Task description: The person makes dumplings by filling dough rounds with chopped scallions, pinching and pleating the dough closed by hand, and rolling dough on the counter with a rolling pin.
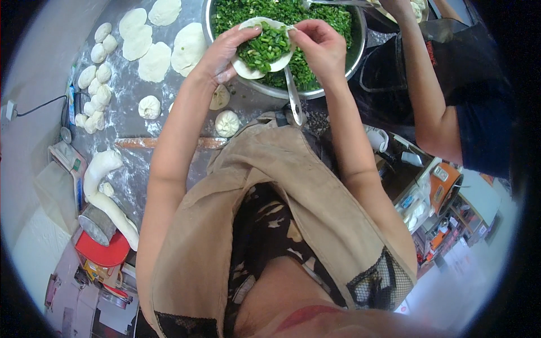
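Observation:
Over the near rim of a large metal bowl (360, 53) I hold a round dough wrapper (246, 70) heaped with chopped green filling (264, 49). My left hand (224, 55) cups the wrapper from the left, its thumb resting on the filling. With fingertips pinched together, my right hand (322, 49) grips the wrapper's right edge. More chopped greens (332, 22) fill the bowl. A metal spoon's handle (294, 98) sticks out over the near rim, just below the wrapper. Closed, pleated buns (227, 123) sit on the floured table near my left forearm.
Flat dough rounds (154, 62) and small dough balls (97, 53) lie at the far left. Nearer are a rolling pin (135, 143), a long dough roll (115, 211) and a metal can (98, 225). A co-worker's arm (422, 84) reaches in at the right, beside the bowl.

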A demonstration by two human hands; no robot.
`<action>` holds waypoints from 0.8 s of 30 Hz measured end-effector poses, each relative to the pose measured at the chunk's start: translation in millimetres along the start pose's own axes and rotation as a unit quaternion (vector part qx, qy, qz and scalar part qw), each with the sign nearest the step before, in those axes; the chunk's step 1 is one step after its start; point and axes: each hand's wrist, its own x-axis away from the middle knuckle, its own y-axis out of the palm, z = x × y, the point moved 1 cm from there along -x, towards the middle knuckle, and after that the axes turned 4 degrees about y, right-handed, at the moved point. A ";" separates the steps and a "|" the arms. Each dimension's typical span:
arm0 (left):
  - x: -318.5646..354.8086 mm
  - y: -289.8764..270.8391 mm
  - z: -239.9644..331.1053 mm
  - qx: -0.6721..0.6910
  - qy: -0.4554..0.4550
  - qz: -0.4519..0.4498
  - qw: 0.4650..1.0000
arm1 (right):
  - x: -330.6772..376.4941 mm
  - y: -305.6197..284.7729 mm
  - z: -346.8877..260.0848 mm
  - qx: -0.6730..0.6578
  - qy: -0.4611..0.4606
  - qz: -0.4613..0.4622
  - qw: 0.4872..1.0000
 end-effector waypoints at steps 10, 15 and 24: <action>-14.2 -2.3 2.1 -0.171 0.009 0.024 0.985 | -0.9 3.5 -2.4 -0.001 -0.083 0.024 0.996; -18.4 -6.1 2.6 -0.281 -0.029 0.021 0.959 | 0.4 1.1 3.4 0.060 -0.073 0.019 0.995; -28.0 -10.5 -0.6 -0.379 -0.037 -0.018 0.924 | 11.4 -0.6 3.2 0.207 -0.146 0.069 0.965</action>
